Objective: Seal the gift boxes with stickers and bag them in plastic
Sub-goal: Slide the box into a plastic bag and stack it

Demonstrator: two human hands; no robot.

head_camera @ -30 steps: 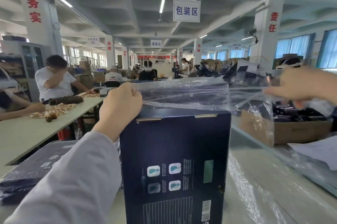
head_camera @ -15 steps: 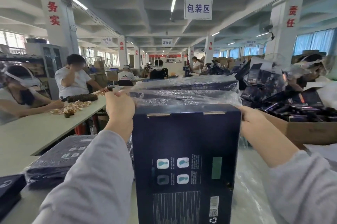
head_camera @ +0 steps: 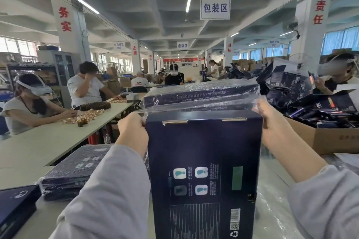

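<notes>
grip: left hand (head_camera: 134, 131) and right hand (head_camera: 272, 122) each clench bag (head_camera: 202, 105) film at box (head_camera: 204, 161) top corners | box: upright between hands, base out of view, not yet bagged | tip: draw both sides down evenly, film taut

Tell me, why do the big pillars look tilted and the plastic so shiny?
Head view: the wide-angle lens tilts the pillars near the picture's edges; bright room light probably glints off the crinkly plastic bag above the gift box.

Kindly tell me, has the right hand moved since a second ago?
Yes: the right hand moved left, from over the cardboard carton to the gift box.
</notes>
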